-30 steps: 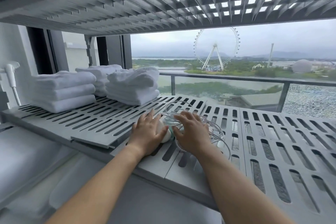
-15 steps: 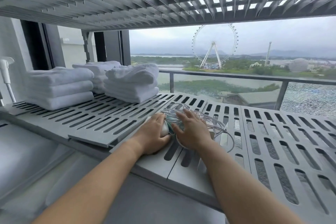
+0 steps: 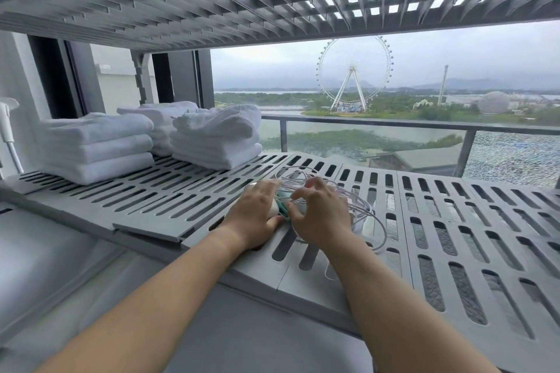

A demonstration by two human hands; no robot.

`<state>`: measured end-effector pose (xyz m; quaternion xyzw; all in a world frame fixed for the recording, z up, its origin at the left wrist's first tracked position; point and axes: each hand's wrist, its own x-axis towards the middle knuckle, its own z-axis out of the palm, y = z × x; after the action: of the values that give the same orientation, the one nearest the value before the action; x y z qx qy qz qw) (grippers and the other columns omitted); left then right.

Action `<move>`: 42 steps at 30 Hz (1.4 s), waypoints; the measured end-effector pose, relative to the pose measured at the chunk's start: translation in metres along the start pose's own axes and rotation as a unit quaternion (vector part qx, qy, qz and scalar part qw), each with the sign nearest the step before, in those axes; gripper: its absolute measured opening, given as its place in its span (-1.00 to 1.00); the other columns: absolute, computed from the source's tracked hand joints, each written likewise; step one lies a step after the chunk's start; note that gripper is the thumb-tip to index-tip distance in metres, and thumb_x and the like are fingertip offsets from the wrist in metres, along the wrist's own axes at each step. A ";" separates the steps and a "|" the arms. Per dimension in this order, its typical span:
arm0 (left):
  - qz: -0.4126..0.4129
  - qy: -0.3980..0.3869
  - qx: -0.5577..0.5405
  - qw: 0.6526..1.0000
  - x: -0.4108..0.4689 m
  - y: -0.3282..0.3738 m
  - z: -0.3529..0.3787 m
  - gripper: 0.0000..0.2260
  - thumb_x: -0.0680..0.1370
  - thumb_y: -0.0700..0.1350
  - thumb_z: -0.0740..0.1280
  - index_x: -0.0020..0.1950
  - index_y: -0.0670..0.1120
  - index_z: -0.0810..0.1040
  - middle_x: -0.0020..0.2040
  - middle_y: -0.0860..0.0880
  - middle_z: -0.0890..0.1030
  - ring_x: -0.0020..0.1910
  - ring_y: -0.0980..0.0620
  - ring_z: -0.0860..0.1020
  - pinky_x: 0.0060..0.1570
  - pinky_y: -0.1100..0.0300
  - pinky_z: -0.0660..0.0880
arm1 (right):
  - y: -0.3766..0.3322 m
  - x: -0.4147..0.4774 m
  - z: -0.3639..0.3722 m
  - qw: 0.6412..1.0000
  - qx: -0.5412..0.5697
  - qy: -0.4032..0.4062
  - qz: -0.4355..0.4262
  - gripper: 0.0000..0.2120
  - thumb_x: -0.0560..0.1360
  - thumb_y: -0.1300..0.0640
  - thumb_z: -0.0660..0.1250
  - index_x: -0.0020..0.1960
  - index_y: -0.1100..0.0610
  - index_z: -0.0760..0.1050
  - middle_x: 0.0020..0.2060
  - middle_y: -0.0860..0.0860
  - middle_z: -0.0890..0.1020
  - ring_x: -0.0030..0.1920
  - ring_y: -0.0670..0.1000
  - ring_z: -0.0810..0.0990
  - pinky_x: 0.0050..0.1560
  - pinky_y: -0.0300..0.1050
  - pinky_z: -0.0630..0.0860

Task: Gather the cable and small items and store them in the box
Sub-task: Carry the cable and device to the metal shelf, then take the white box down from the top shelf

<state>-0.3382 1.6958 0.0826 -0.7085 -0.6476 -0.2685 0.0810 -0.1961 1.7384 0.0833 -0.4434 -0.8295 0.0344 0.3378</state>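
- Spanning the whole view, the slatted grey shelf carries everything. No box shows anywhere, so the storing step looks some way off.
- Folded white towels sit in stacks at ten o'clock from the hands, well apart from the work.
- The cable is a loose coil of pale, clear loops near the shelf's front edge, spilling out toward four o'clock of the right hand.
- That right hand has its fingers curled, with thumb and forefinger pinching strands of the coil.
- The left hand, just beside it at nine o'clock, curls round a small white item with a teal piece against it.
- The step in hand looks like gathering: bunching the coil and the item together. The next move calls for drawing the stray loops into one bundle so none snag in the slots, then finding the box.
- No brand, label or writing can be read.
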 end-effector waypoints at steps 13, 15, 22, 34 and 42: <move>0.014 -0.029 -0.028 0.999 -0.018 0.007 -0.048 -0.52 0.47 -0.01 0.35 0.36 0.03 0.33 0.35 0.04 0.40 0.30 0.08 0.36 0.28 0.12 0.33 | -0.020 -0.001 -0.020 0.994 0.076 0.066 -0.047 -0.79 0.44 0.02 0.32 0.05 0.02 0.56 0.11 0.03 0.51 0.11 0.07 0.47 0.08 -0.06 0.44; 0.003 -0.016 -0.013 1.000 -0.027 0.003 -0.062 -0.54 0.46 0.01 0.35 0.34 0.02 0.36 0.33 0.05 0.42 0.27 0.08 0.39 0.23 0.13 0.36 | -0.035 -0.001 -0.021 0.991 0.102 0.047 -0.073 -0.81 0.44 0.03 0.32 0.03 0.02 0.57 0.06 0.02 0.55 0.03 0.05 0.51 -0.04 -0.12 0.43; -0.040 0.055 0.048 0.997 -0.061 -0.032 -0.117 -0.60 0.45 -0.05 0.32 0.28 0.02 0.40 0.26 0.05 0.47 0.20 0.03 0.46 0.15 0.10 0.43 | -0.109 0.005 -0.015 0.971 0.169 0.033 -0.163 -0.79 0.43 0.05 0.33 0.06 0.01 0.54 -0.02 -0.01 0.60 -0.11 -0.01 0.56 -0.12 -0.12 0.49; -0.133 0.154 0.119 0.972 -0.150 -0.170 -0.233 -0.56 0.48 0.01 0.30 0.34 0.08 0.31 0.30 0.04 0.46 0.17 -0.02 0.48 0.06 0.09 0.47 | -0.293 0.030 0.052 0.944 0.231 0.023 -0.232 -0.75 0.44 -0.03 0.33 0.10 0.00 0.52 0.03 -0.06 0.57 -0.08 -0.05 0.54 -0.07 -0.13 0.48; -0.106 0.208 0.153 0.960 -0.175 -0.267 -0.325 -0.61 0.48 0.06 0.30 0.28 0.08 0.33 0.21 0.06 0.51 0.08 0.02 0.50 0.00 0.11 0.47 | -0.424 0.063 0.078 0.933 0.248 0.070 -0.251 -0.74 0.45 -0.04 0.33 0.09 0.03 0.52 0.02 -0.02 0.58 -0.10 -0.08 0.51 -0.15 -0.22 0.37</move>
<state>-0.6869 1.4316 0.2094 -0.5435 -0.7213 -0.3145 0.2922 -0.5679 1.5482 0.2080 -0.1238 -0.8531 0.1223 0.4919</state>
